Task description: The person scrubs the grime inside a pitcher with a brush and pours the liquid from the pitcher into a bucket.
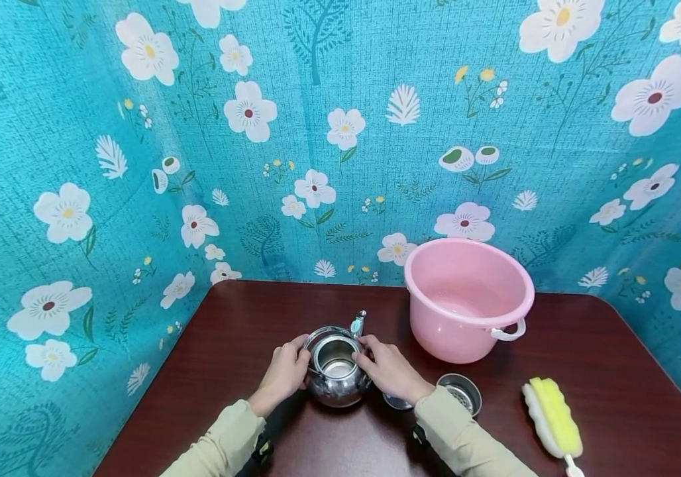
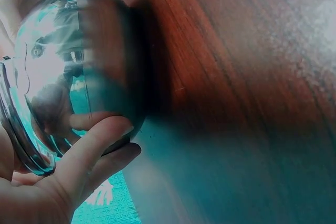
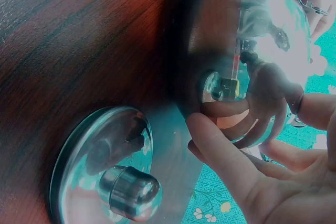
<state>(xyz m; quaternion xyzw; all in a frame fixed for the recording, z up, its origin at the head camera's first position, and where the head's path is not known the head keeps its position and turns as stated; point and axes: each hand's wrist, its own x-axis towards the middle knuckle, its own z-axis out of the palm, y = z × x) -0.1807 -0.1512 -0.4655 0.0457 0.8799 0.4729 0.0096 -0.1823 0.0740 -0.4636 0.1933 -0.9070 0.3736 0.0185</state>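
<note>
A shiny steel teapot (image 1: 338, 393) stands lidless on the table, its round mouth facing up and its spout (image 1: 358, 324) pointing away and to the right. My left hand (image 1: 285, 372) grips its left side, thumb near the rim and fingers around the belly. On the opposite side my right hand (image 1: 393, 370) holds it, with the thumb at the mouth's edge. In the right wrist view, the steel lid (image 3: 100, 156) with its knob lies on the table below the right hand. Beside the right sleeve is a round steel strainer (image 1: 462, 391), partly covered by that arm.
A pink basin (image 1: 444, 333) with a white handle stands at the back right of the dark wood table (image 1: 245, 318). A yellow and white sponge brush (image 1: 555, 417) lies at the right. Flowered blue cloth (image 1: 316, 152) hangs behind and beside the table.
</note>
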